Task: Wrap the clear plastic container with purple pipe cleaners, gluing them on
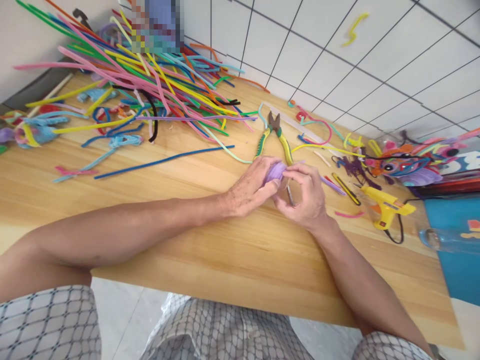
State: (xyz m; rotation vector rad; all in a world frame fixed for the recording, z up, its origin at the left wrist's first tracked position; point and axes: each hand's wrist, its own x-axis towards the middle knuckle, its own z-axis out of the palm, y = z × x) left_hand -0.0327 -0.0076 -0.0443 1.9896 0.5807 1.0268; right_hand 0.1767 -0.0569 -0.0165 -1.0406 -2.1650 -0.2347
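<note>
Over the middle of the table, my left hand (pixel 250 186) is closed around a small rounded piece of purple pipe cleaner (pixel 275 171), its thumb along the lower edge. My right hand (pixel 305 197) bends in from the other side, its fingertips pinching the right edge of the same piece. Its far side and underside are hidden by the fingers. Just beyond lie pliers (pixel 275 122) with green and yellow handles, jaws pointing away from me. Between thumb and fingers of the right hand a thin metal tool tip (pixel 290 195) shows on the table.
A large heap of coloured pipe cleaners (pixel 165 85) fills the back left. A blue pipe cleaner (pixel 165 161) lies left of my hands. To the right are a yellow cutter knife (pixel 346 189), a yellow glue gun (pixel 388 206) and a colourful pipe-cleaner figure (pixel 405 162). A tiled wall (pixel 300 50) stands behind.
</note>
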